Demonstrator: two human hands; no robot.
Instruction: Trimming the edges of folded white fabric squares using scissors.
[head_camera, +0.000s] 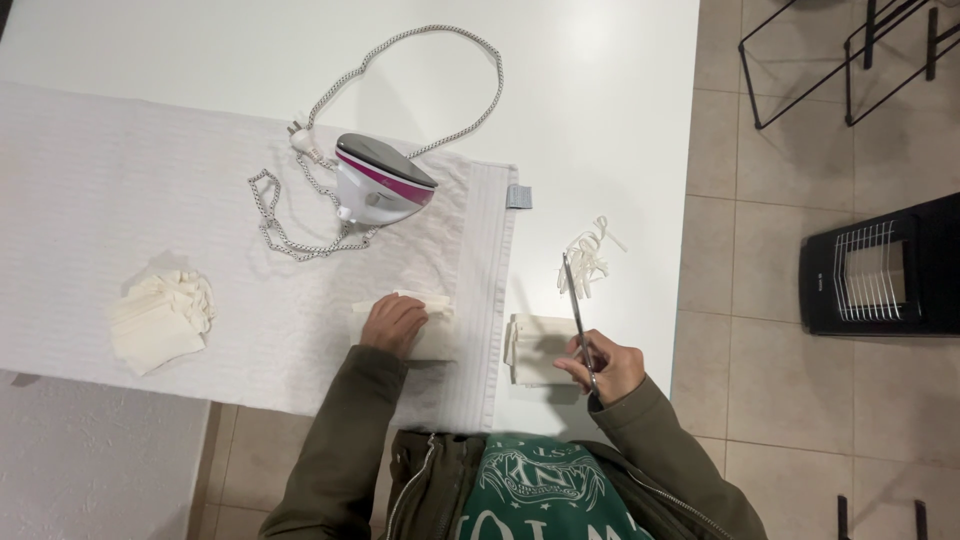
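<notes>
Trimming step: left hand (393, 324) flat on small cream fabric piece (420, 303); right hand (603, 368) clamped on long steel scissors (577, 312). Next, presumably: blades to cloth edge.

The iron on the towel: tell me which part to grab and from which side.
Grip the iron by its handle, the dark and pink bar along its top, coming from above. It seems to rest soleplate-down on the white towel, so the handle faces up; keep fingers clear of the braided cord trailing from its left end.
</notes>
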